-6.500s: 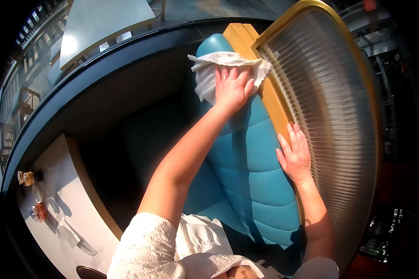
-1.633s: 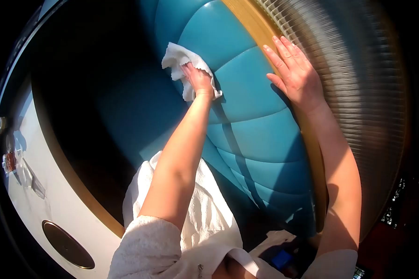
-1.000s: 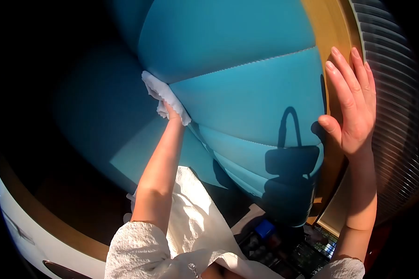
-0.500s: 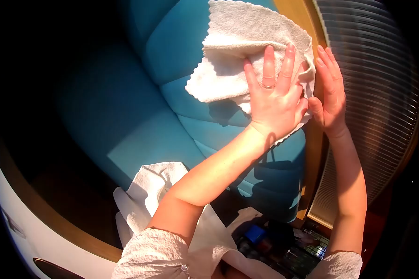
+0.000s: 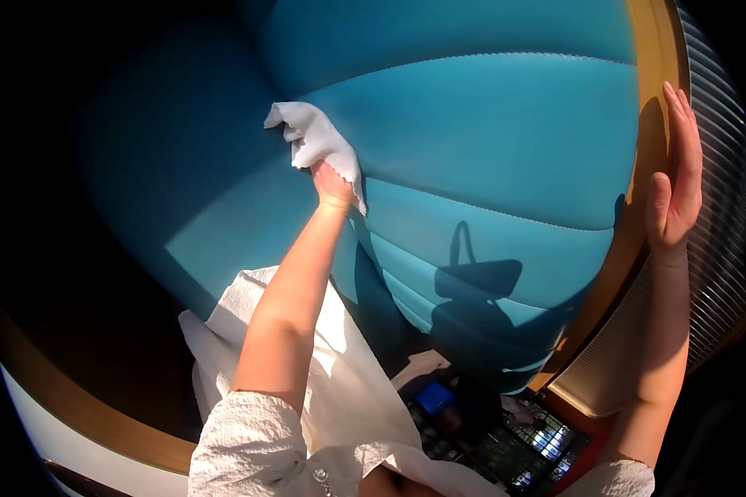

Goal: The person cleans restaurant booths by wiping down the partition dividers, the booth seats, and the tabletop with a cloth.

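Observation:
My left hand (image 5: 331, 183) is at the crease where the teal seat cushion (image 5: 249, 224) meets the padded teal backrest (image 5: 506, 132). It grips a white cloth (image 5: 315, 137) with a scalloped edge, which bunches over and beyond the hand and hides most of the fingers. On the far right, my right hand (image 5: 680, 182) is open and holds nothing. Its fingers are straight and it rests along the wooden trim (image 5: 642, 195) beside the ribbed translucent panel (image 5: 713, 190).
A shadow falls across the lower backrest. At the bottom, a dark area holds a small blue object (image 5: 435, 398) and a shiny gridded surface (image 5: 539, 443). A curved wood-edged white table (image 5: 66, 431) lies at lower left. My white garment (image 5: 331, 389) drapes in front.
My left hand has gone from lying spread on the cloth near the trim to the seat crease, taking the cloth left and bunching it. My right hand stays by the trim; the view has shifted.

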{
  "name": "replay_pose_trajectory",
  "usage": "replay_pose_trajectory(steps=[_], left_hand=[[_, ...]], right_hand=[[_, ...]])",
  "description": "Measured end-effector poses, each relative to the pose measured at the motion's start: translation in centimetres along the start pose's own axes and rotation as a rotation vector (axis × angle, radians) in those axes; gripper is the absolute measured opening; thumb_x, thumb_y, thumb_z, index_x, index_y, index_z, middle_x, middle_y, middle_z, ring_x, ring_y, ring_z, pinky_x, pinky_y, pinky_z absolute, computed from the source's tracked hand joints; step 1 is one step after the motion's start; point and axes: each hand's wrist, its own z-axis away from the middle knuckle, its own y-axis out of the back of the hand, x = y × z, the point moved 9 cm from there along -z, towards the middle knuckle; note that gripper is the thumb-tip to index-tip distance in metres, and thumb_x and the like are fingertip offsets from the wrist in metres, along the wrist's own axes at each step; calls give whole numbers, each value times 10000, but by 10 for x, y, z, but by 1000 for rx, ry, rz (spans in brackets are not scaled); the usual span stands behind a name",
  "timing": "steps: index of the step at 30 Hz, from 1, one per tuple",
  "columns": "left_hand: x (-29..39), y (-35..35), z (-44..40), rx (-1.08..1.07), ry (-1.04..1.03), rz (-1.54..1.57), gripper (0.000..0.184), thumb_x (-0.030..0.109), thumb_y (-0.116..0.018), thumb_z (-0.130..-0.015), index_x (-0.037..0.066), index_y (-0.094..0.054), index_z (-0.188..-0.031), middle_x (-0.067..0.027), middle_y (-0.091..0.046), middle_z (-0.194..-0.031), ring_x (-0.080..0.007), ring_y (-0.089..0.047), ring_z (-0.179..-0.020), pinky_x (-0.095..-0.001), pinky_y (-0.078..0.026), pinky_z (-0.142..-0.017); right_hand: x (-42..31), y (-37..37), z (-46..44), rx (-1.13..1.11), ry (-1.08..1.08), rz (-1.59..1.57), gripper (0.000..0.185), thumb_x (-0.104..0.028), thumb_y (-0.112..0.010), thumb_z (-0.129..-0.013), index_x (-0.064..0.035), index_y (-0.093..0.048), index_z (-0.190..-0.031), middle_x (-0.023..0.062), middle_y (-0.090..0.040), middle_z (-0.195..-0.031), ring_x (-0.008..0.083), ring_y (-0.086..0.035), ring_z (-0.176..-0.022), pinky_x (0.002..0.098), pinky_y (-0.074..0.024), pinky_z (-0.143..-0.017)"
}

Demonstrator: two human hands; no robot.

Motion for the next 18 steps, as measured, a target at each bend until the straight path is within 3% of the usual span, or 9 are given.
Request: replay_pose_trajectory(steps=[2, 3, 5, 6, 9, 12, 14, 16, 18], left_hand=[[-31, 5, -9, -694, 231, 21, 422, 191, -453, -858, -27, -448, -1219, -205, -466, -1251, -347, -412, -1183, -391, -328, -994], [-28, -5, -6, -700, 218, 38, 422, 191, -453, -858, -27, -448, -1219, -205, -466, -1251, -347, -412, -1183, -391, -328, -994], [-29, -14, -4, -424, 204, 363, 405, 168, -456, -843, -20, -473, -1201, -174, -515, -1204, -341, -508, -1070, -380, -413, -898], [-41, -37, 30, 20, 459, 581, 453, 166, -394, -891, -63, -388, -1282, -253, -395, -1314, -353, -388, -1214, -376, -305, -1011], [41, 7, 72, 157, 426, 380, 444, 177, -344, -930, -19, -336, -1329, -172, -431, -1314, -247, -418, -1215, -339, -340, -984], [174, 70, 77, -159, 167, 596, 412, 195, -426, -861, -42, -494, -1191, -243, -388, -1324, -389, -315, -1249, -505, -221, -1026], [254, 115, 64, -366, -1, 722, 407, 207, -500, -798, -29, -567, -1123, -244, -371, -1342, -443, -256, -1275, -589, -177, -1026], [326, 208, 11, -48, -219, 567, 446, 231, -589, -718, 2, -589, -1101, -210, -386, -1340, -475, -224, -1290, -669, -151, -996], [380, 217, -25, -133, -495, 423, 451, 253, -639, -667, 37, -609, -1063, -185, -385, -1341, -474, -198, -1309, -709, -146, -977]], right_hand=[[-1, -3, -2, -14, 10, 23, 515, -287, -450, -945, 68, -378, -1312, 224, -434, -1332, 351, -357, -1291, 443, -260, -1081], [-1, -3, -4, -24, 5, 46, 506, -275, -457, -944, 67, -382, -1309, 210, -441, -1331, 340, -356, -1293, 437, -269, -1078], [5, -7, -6, -43, -20, 43, 531, -314, -403, -959, 30, -333, -1356, 203, -378, -1383, 315, -292, -1336, 431, -238, -1098], [4, -7, -9, -40, -26, 43, 531, -314, -403, -959, 30, -333, -1356, 203, -378, -1383, 315, -292, -1336, 431, -238, -1098], [-3, -3, -21, -6, 11, 80, 507, -303, -435, -950, 31, -381, -1327, 177, -426, -1360, 309, -339, -1311, 421, -251, -1090], [-7, 5, -24, 46, 39, 102, 432, -206, -491, -922, 6, -441, -1295, 170, -449, -1342, 327, -390, -1274, 422, -296, -1061], [-4, 16, -24, 109, 3, 236, 505, -245, -655, -791, 8, -529, -1209, 225, -541, -1201, 360, -506, -1142, 452, -342, -1020], [-11, 24, -26, 220, 33, 226, 486, -199, -657, -777, 17, -534, -1194, 228, -557, -1157, 381, -513, -1114, 443, -371, -993], [-8, 27, -26, 270, 64, 196, 446, -170, -630, -787, 36, -544, -1173, 229, -575, -1121, 395, -528, -1085, 434, -391, -974]])
